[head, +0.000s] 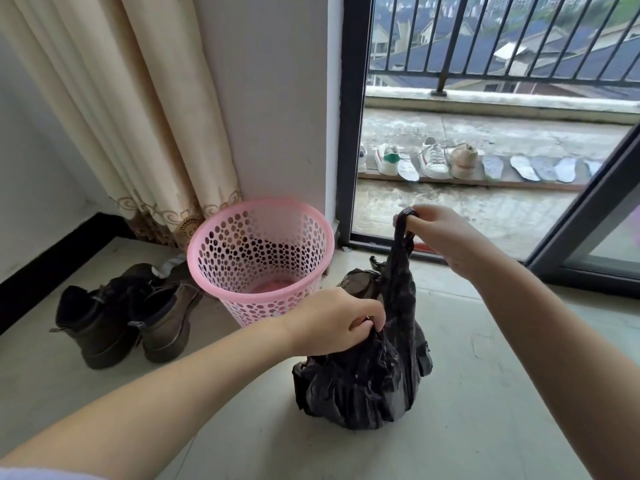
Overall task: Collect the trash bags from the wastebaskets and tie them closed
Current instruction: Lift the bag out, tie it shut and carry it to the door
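Standing beside the pink basket, the black bag is gripped at its neck by the left hand. One strip is pinched above by the right hand.

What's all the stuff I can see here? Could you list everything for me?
trash bag: one, black, on the floor, out of the basket
wastebasket: one, pink, perforated, left of the bag
boots: two, dark brown, left of the basket
curtain: one, cream, behind the basket
sneakers: several, mostly white, in a row on the balcony
insoles: several, grey, beside them
left hand: grips the bag's gathered top
right hand: pinches a strip pulled upward
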The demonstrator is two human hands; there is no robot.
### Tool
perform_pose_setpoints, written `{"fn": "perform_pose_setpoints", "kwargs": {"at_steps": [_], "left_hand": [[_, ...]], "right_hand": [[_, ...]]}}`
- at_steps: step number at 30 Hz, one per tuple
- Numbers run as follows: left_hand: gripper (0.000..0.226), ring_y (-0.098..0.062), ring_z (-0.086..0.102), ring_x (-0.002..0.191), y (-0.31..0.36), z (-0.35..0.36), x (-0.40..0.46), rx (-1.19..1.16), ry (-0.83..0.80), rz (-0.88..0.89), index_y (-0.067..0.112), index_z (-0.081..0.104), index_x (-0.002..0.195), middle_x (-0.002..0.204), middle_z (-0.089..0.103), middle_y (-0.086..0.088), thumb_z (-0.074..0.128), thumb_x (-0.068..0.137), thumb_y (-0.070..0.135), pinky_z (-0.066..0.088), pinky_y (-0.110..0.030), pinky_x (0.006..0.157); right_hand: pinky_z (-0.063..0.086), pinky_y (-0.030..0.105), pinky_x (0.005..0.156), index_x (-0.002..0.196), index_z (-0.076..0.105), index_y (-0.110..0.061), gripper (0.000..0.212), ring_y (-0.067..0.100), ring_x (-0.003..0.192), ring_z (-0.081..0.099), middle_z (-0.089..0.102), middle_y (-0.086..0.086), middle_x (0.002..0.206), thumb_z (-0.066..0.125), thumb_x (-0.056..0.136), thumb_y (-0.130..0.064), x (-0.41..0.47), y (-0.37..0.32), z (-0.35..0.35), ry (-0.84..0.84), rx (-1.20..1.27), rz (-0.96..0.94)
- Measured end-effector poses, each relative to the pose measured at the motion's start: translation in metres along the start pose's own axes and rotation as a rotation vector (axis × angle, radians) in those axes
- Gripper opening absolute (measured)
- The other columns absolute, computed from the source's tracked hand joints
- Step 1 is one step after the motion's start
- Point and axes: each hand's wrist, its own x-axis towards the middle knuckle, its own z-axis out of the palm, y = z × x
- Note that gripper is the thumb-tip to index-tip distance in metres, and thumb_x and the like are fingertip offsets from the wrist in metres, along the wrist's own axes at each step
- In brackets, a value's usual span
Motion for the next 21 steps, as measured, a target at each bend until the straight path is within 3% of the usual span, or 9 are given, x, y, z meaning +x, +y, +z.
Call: {"fn": "perform_pose_setpoints", "kwargs": {"at_steps": [2, 4, 8, 10, 12, 15, 17, 19, 21], "left_hand": [[0.042, -0.021, 0.053, 0.062, 0.004, 0.001, 0.001, 0.17, -0.096, 0.088, 0.031, 0.051, 0.128, 0.061, 0.054, 0.006, 0.042, 0.091, 0.014, 0.043, -0.03, 0.092], [0.053, -0.022, 0.057, 0.073, 0.006, 0.005, 0.002, 0.367, -0.246, 0.129, 0.033, 0.041, 0.138, 0.079, 0.066, 0.0, 0.04, 0.09, 0.011, 0.031, -0.029, 0.095], [0.027, -0.028, 0.059, 0.084, 0.0, 0.006, -0.001, 0.505, -0.332, 0.071, 0.016, 0.052, 0.111, 0.094, 0.063, -0.005, 0.044, 0.085, 0.008, 0.036, -0.038, 0.095], [0.004, -0.025, 0.054, 0.075, -0.009, -0.007, -0.002, 0.284, -0.137, -0.046, 0.018, 0.05, 0.091, 0.083, 0.057, 0.0, 0.052, 0.087, 0.018, 0.043, -0.035, 0.084], [0.015, -0.019, 0.052, 0.063, -0.014, -0.028, -0.001, -0.063, 0.066, -0.203, 0.019, 0.052, 0.078, 0.071, 0.057, 0.003, 0.06, 0.089, 0.026, 0.047, -0.029, 0.065], [0.02, -0.018, 0.057, 0.062, -0.024, -0.057, 0.002, -0.4, 0.48, -0.404, 0.022, 0.062, 0.071, 0.075, 0.069, -0.013, 0.059, 0.09, 0.016, 0.046, -0.031, 0.06], [0.025, -0.016, 0.054, 0.065, -0.035, -0.068, 0.002, -0.391, 0.694, -0.496, 0.022, 0.06, 0.068, 0.075, 0.065, -0.013, 0.055, 0.093, 0.02, 0.042, -0.027, 0.062], [0.024, -0.011, 0.053, 0.072, -0.043, -0.078, 0.002, -0.467, 0.826, -0.598, 0.021, 0.063, 0.071, 0.084, 0.064, -0.007, 0.054, 0.093, 0.017, 0.041, -0.019, 0.067], [0.029, -0.012, 0.059, 0.076, -0.048, -0.089, 0.001, -0.946, 0.914, -0.626, 0.019, 0.065, 0.071, 0.084, 0.067, -0.003, 0.046, 0.091, 0.009, 0.046, -0.023, 0.075]], "right_hand": [[0.049, 0.045, 0.095, 0.093, 0.063, 0.0, 0.023, 0.038, 0.1, 0.063, 0.067, 0.025, 0.103, 0.055, 0.088, -0.021, 0.003, 0.004, 0.001, 0.034, 0.09, 0.016], [0.048, 0.046, 0.097, 0.093, 0.063, -0.007, 0.018, 0.036, 0.102, 0.064, 0.067, 0.023, 0.105, 0.056, 0.089, -0.023, 0.004, 0.006, 0.002, 0.042, 0.152, 0.018], [0.047, 0.034, 0.079, 0.095, 0.058, -0.015, 0.013, 0.021, 0.08, 0.059, 0.064, 0.006, 0.086, 0.06, 0.089, -0.027, 0.003, 0.009, 0.001, 0.086, 0.099, -0.012], [0.044, 0.033, 0.069, 0.093, 0.06, -0.008, 0.012, 0.021, 0.076, 0.055, 0.065, 0.014, 0.086, 0.061, 0.087, -0.018, 0.002, 0.012, -0.003, 0.088, -0.088, -0.042], [0.039, 0.03, 0.06, 0.094, 0.062, 0.002, 0.016, 0.022, 0.074, 0.052, 0.064, 0.024, 0.087, 0.058, 0.086, -0.011, 0.002, 0.011, -0.008, -0.012, -0.286, -0.017], [0.05, 0.04, 0.086, 0.095, 0.064, 0.004, 0.026, 0.033, 0.094, 0.063, 0.068, 0.022, 0.101, 0.063, 0.085, -0.02, 0.002, 0.007, -0.024, -0.235, -0.391, 0.014], [0.042, 0.042, 0.104, 0.093, 0.067, -0.002, 0.036, 0.029, 0.114, 0.059, 0.066, 0.017, 0.116, 0.072, 0.078, -0.034, -0.002, 0.0, -0.035, -0.374, -0.212, 0.02], [0.041, 0.035, 0.105, 0.086, 0.073, -0.008, 0.038, 0.02, 0.118, 0.059, 0.067, 0.012, 0.119, 0.074, 0.071, -0.044, -0.006, -0.005, -0.042, -0.48, 0.038, 0.044], [0.043, 0.04, 0.103, 0.071, 0.076, -0.014, 0.029, 0.024, 0.116, 0.06, 0.068, 0.014, 0.116, 0.062, 0.077, -0.038, -0.009, -0.005, -0.045, -0.582, 0.182, 0.017]]}}
